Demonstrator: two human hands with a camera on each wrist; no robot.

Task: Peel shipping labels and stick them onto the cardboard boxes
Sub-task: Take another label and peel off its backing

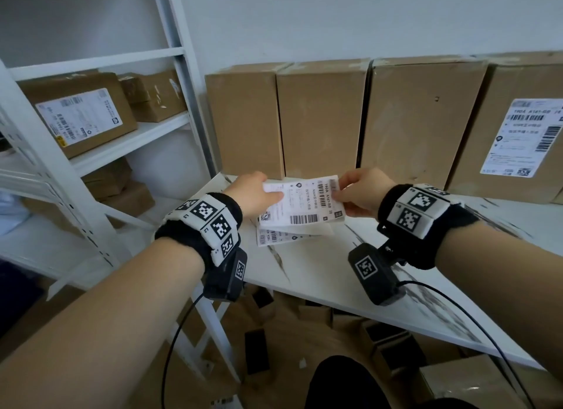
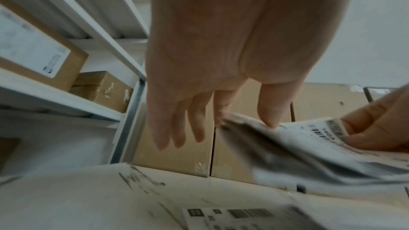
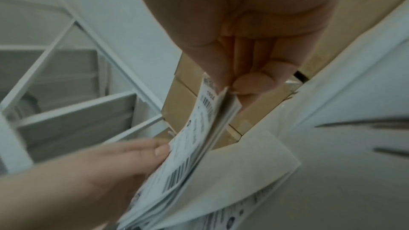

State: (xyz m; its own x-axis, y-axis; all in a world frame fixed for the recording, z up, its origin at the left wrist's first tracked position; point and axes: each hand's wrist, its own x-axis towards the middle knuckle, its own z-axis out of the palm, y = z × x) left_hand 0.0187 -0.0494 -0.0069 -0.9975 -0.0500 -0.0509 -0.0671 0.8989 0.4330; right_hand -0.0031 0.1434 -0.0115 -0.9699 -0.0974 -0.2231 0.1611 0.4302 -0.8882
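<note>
White paper is filling the middle of the action: both hands are holding a stack of shipping labels (image 1: 301,203) above the worktop (image 1: 329,274), near its back-left corner. The left hand (image 1: 254,195) is pinching the stack's left edge, thumb on top, and the right hand (image 1: 361,192) is pinching the top right corner between thumb and fingertips.

Counting now: four cardboard boxes (image 1: 323,119) are standing upright in a row along the worktop's back edge, and only the rightmost box (image 1: 518,125) is wearing a label. Two loose sheets (image 1: 286,233) are lying on the worktop under the held stack. At least two more boxes are sitting on the white shelf unit (image 1: 128,140) to the left, one of them labelled.

The right wrist view is showing what the head view is not: the stack's edge (image 3: 223,111), several sheets thick, with a blank sheet (image 3: 250,160) below it. The left wrist view is showing the left hand's three outer fingers (image 2: 177,128) hanging straight, clear of the paper.

The top label is printed black on white, with barcodes and a QR square.
</note>
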